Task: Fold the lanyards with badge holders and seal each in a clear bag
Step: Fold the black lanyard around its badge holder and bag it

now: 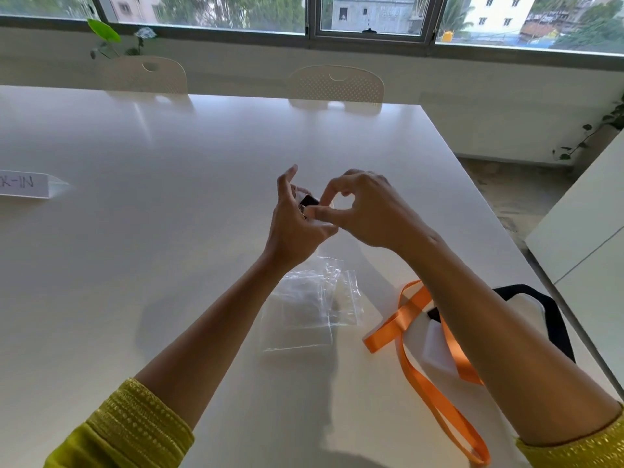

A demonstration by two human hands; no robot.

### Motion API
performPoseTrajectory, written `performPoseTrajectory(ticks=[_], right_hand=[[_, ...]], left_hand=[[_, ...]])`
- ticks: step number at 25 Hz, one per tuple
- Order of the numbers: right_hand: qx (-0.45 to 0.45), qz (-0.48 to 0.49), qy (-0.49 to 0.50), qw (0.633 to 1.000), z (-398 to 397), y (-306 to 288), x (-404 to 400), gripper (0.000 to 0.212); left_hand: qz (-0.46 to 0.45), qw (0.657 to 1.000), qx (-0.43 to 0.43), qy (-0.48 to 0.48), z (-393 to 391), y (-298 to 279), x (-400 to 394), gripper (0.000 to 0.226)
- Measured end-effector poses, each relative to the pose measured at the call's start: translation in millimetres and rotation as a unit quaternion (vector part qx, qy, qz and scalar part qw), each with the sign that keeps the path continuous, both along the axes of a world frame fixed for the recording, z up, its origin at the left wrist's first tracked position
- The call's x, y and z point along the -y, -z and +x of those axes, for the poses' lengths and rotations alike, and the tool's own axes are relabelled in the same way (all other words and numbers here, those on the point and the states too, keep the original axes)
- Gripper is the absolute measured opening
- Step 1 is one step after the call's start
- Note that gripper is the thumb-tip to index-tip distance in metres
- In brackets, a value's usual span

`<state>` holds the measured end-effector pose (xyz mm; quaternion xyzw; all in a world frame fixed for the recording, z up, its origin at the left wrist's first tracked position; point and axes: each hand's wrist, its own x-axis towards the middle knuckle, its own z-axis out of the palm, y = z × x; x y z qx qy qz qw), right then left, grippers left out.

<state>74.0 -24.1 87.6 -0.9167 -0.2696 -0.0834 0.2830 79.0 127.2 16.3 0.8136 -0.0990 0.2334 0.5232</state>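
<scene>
Both hands are raised above the middle of the white table (169,231). My left hand (297,224) holds a small bundle with a dark piece (309,201) showing, most of it hidden by the fingers. My right hand (364,211) pinches the same bundle with thumb and forefinger. Whether a clear bag wraps it I cannot tell. Below the hands lie a few empty clear bags (300,309). To the right lie an orange lanyard (412,359), a black lanyard (553,315) and a white badge holder (439,349), partly under my right forearm.
A folded paper sign (27,185) stands at the left edge of the table. Two white chairs (337,84) stand at the far side under the window. A second white table (587,238) stands close on the right, with a narrow gap between.
</scene>
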Motion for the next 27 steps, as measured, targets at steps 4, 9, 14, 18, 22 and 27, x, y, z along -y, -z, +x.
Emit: performPoseTrajectory(ticks=[4, 9, 14, 18, 22, 27], right_hand=[[-0.028, 0.033, 0.025, 0.999, 0.6, 15.1, 11.4, 0.013], [-0.132, 0.186, 0.066, 0.971, 6.9, 32.4, 23.2, 0.008], [-0.164, 0.349, 0.036, 0.922, 8.3, 55.2, 31.2, 0.011], [-0.203, 0.468, 0.014, 0.86, -1.7, 67.6, 27.2, 0.037], [-0.199, 0.504, 0.015, 0.84, -8.6, 75.3, 25.6, 0.034], [-0.2, 0.517, 0.04, 0.831, -6.8, 81.3, 23.9, 0.016]], left_hand=[[-0.043, 0.997, -0.056, 0.043, -2.2, -3.4, -7.3, 0.099], [-0.205, 0.948, -0.204, 0.137, -11.4, -3.5, -16.0, 0.077], [-0.394, 0.879, -0.245, 0.114, -20.5, 6.5, -17.0, 0.035], [-0.413, 0.878, -0.224, 0.092, -24.7, 8.7, -12.0, 0.013], [-0.415, 0.879, -0.221, 0.079, -24.8, 9.0, -11.4, 0.011], [-0.413, 0.884, -0.212, 0.059, -28.3, 10.6, -4.9, 0.012]])
